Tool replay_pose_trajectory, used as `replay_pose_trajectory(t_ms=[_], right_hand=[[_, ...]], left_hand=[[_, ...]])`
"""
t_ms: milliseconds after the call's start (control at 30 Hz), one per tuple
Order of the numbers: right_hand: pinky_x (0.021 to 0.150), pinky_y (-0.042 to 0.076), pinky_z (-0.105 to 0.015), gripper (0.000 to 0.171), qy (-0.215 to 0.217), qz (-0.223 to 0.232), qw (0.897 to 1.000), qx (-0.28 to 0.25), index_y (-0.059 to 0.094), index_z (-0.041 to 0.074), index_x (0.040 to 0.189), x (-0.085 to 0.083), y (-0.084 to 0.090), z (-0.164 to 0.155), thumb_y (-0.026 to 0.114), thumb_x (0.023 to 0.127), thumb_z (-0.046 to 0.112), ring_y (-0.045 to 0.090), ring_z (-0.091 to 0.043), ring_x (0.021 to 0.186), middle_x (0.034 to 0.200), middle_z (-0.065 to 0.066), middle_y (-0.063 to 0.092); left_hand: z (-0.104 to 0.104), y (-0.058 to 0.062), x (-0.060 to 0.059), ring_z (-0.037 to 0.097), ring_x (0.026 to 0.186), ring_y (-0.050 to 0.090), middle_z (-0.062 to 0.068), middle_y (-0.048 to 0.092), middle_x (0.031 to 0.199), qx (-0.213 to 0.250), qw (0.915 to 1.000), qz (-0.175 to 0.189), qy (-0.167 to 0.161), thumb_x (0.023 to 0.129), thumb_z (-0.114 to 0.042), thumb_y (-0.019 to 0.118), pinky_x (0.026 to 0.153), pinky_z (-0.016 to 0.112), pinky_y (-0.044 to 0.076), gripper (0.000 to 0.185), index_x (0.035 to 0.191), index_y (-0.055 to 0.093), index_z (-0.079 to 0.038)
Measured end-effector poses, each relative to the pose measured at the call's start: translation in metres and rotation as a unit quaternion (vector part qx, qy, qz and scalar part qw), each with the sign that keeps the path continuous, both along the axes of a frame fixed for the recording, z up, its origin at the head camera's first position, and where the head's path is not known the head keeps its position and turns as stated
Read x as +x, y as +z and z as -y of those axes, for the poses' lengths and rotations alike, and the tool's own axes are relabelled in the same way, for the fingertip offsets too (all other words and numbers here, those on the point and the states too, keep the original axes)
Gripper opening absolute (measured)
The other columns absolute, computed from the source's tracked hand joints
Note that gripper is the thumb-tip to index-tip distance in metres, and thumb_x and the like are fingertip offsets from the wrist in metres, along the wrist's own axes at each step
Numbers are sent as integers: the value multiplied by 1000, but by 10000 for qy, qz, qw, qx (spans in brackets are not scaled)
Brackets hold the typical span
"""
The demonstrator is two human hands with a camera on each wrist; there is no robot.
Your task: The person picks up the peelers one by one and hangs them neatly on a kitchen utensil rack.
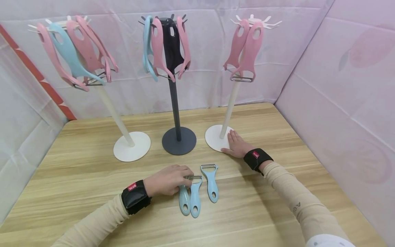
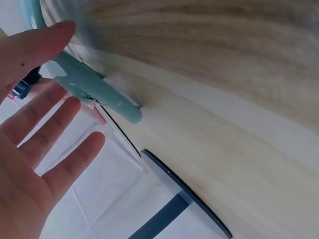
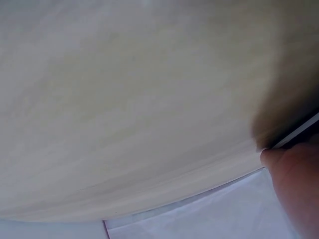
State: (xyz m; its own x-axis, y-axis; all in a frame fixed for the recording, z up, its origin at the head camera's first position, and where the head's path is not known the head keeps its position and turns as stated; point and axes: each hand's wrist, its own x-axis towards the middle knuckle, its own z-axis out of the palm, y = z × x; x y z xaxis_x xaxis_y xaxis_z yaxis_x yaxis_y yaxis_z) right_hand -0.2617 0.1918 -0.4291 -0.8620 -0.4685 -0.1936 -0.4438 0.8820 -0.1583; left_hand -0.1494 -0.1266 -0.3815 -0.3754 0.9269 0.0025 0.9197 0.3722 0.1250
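Observation:
Three light blue peelers lie on the table: a left one (image 1: 184,199), a middle one (image 1: 195,197) and a right one (image 1: 211,180). My left hand (image 1: 168,179) reaches over the heads of the left and middle peelers. In the left wrist view its thumb and fingers are spread around a blue peeler (image 2: 94,87), with no firm grip visible. My right hand (image 1: 238,145) rests with straight fingers on the round base (image 1: 213,135) of the right white stand. Only part of that hand (image 3: 294,181) shows in the right wrist view, beside the base's edge.
Pink and blue peelers hang on the left white stand (image 1: 112,109). Pink, blue and black ones hang on the middle dark stand (image 1: 174,106). Two pink peelers (image 1: 251,51) hang on the right stand. Cloth walls (image 1: 339,85) close off the wooden table (image 1: 247,212) at back and sides.

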Motion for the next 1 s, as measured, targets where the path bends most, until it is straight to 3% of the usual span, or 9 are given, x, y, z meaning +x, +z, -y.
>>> replay_pose_trajectory(t_ms=[333, 433, 600, 700, 800, 900, 1000], right_hand=[[108, 8, -48, 86, 318, 86, 9995, -21, 11, -22, 134, 0, 7, -5, 38, 94, 49, 1, -45, 133, 141, -38, 2], [108, 8, -48, 90, 413, 132, 9990, -80, 11, -21, 134, -2, 6, -9, 34, 92, 55, 0, -45, 133, 141, -38, 2], [108, 8, -48, 87, 527, 130, 9985, 5, 11, -20, 135, -5, 6, -13, 37, 93, 51, 2, -45, 133, 142, -37, 4], [108, 8, -48, 85, 534, 155, 9985, 22, 11, -20, 135, -5, 9, -12, 40, 93, 47, 2, -45, 133, 142, -37, 4], [108, 8, -48, 91, 573, 191, 9982, 20, 11, -20, 135, -5, 10, -12, 33, 91, 57, 2, -45, 133, 142, -37, 3], [109, 8, -47, 97, 636, 193, 9977, 146, 10, -19, 136, -7, 9, -12, 26, 89, 64, 1, -44, 133, 143, -35, 2], [108, 8, -48, 93, 660, 172, 9976, 83, 12, -20, 135, -6, 10, -11, 30, 91, 60, 2, -45, 133, 142, -36, 3]], left_hand=[[2, 5, 1, 11, 104, 50, -4, 59, 107, 47, 9996, 285, -73, 73, -5, 68, 85, 27, 43, 23, 88, 66, -22], [3, 7, 0, 11, 104, 50, -3, 60, 108, 155, 9988, 469, -61, 73, -5, 69, 87, 26, 42, 23, 88, 66, -22], [1, 12, -3, 10, 102, 50, -2, 58, 106, 721, 9944, 768, -55, 74, -11, 70, 89, 21, 40, 20, 92, 65, -17], [-2, 14, -9, 9, 96, 50, -3, 58, 101, 1381, 9866, 858, -94, 74, -13, 71, 86, 20, 41, 19, 92, 62, -14], [-5, 13, -16, 9, 93, 51, -4, 58, 97, 2023, 9752, 895, -103, 76, -14, 72, 85, 22, 42, 20, 92, 60, -13], [-8, 13, -21, 11, 95, 52, -2, 60, 97, 2538, 9625, 957, 6, 76, -16, 73, 86, 25, 42, 21, 93, 61, -11], [-13, 14, -24, 13, 97, 54, 2, 62, 98, 3012, 9488, 929, 193, 76, -16, 73, 88, 27, 42, 23, 95, 62, -9]])
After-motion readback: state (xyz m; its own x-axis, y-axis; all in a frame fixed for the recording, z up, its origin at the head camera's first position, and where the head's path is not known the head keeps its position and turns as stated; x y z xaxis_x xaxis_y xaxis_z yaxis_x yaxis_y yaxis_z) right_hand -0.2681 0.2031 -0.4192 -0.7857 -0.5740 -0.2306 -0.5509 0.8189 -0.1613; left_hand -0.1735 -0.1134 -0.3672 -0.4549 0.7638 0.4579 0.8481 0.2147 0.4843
